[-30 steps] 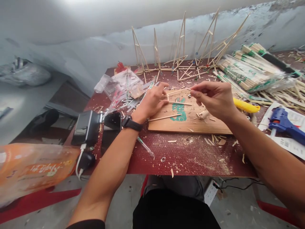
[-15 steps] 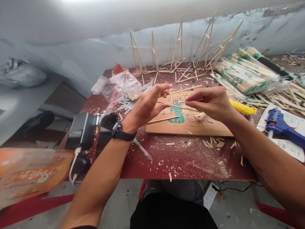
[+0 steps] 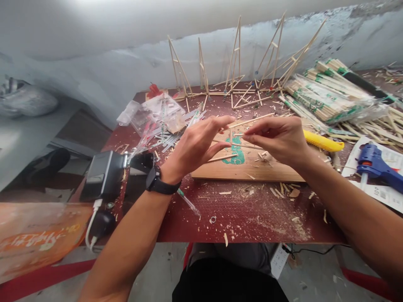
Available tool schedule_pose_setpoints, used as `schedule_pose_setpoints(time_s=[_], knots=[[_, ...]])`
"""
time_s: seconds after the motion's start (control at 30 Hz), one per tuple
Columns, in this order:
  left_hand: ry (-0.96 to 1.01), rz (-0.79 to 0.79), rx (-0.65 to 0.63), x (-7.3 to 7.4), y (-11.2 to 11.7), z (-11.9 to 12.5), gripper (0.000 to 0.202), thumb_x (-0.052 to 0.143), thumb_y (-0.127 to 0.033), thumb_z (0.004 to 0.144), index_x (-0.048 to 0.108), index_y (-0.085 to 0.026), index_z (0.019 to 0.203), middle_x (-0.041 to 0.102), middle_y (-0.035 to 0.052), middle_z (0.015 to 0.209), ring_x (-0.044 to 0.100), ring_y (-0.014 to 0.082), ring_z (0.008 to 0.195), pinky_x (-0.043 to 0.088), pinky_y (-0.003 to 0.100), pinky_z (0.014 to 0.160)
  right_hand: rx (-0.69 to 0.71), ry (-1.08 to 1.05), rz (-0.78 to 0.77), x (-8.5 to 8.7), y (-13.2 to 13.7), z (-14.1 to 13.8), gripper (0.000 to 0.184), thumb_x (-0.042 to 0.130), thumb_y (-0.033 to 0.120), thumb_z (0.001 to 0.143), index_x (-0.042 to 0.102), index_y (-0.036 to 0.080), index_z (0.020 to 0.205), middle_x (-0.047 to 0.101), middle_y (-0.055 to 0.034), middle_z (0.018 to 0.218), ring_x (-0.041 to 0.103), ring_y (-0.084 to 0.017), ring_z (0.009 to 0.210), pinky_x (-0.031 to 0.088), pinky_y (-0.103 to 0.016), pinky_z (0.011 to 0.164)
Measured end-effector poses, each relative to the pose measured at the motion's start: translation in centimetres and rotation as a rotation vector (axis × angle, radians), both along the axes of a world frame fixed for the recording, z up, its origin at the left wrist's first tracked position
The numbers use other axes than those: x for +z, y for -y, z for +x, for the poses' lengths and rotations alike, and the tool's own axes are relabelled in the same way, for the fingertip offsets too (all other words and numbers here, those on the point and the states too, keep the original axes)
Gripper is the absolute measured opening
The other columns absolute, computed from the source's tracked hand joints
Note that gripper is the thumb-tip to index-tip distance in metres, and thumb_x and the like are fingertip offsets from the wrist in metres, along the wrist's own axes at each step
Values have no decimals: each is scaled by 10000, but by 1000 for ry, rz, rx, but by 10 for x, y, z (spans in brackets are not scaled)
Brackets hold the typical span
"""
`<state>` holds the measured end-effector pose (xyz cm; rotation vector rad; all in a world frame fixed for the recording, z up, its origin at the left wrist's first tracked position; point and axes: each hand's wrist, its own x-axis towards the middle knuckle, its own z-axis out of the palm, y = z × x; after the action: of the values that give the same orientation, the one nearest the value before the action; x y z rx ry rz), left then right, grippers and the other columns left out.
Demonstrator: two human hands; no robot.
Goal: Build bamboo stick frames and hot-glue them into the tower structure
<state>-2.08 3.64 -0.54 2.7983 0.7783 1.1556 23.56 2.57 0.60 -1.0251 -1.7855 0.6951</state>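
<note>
My left hand [image 3: 200, 142], a dark watch on its wrist, holds a frame of thin wooden sticks over the board, thumb on the lower stick [image 3: 248, 146] and index finger by the upper stick [image 3: 253, 119]. A short upright crosspiece [image 3: 231, 136] spans the two. My right hand [image 3: 277, 136] pinches a short thin stick [image 3: 238, 134], its free end pointing left close to the crosspiece; whether they touch I cannot tell. Beneath both hands lies a wooden board [image 3: 220, 173] with a green print [image 3: 236, 156]. Another loose stick [image 3: 223, 157] rests on it.
Several stick frames [image 3: 234, 58] stand along the wall. Bagged chopsticks [image 3: 327, 98] are piled at the right, near a yellow-handled tool [image 3: 324, 141] and a blue glue gun [image 3: 378, 163]. Plastic packaging [image 3: 157, 113] and a black box [image 3: 103, 174] lie left. Wood shavings litter the red table [image 3: 201, 228].
My left hand has shifted slightly right with the stick frame, bringing the crosspiece nearer the short stick. My right hand keeps its pinch almost in place. The view has tilted a little.
</note>
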Motion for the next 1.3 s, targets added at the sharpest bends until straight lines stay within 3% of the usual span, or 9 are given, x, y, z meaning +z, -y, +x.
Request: schedule_pose_setpoints(time_s=[0.37,0.73,1.3], knots=[[24,56,-12,1,2,4,422,643,-357,1100,463,-254,1467,742,61,1139,777,201,1013,670,373,917,31,-8,4,-1,1,-1,60,830,240,833,849,276,789,805,-21,816,714,-182,719,583,-349,647],[7,38,2,0,4,5,395,602,-355,1122,447,-278,1477,736,59,1174,785,214,1083,681,392,941,13,16,39,-5,0,-2,45,845,280,868,853,299,828,822,-27,874,722,-196,746,591,-367,661],[1,-1,23,-5,2,3,526,656,-306,1091,394,-302,1547,737,82,1300,792,229,1141,693,421,992,-28,111,58,-5,1,-3,98,786,326,915,870,277,899,833,-32,901,689,-185,737,543,-336,631]])
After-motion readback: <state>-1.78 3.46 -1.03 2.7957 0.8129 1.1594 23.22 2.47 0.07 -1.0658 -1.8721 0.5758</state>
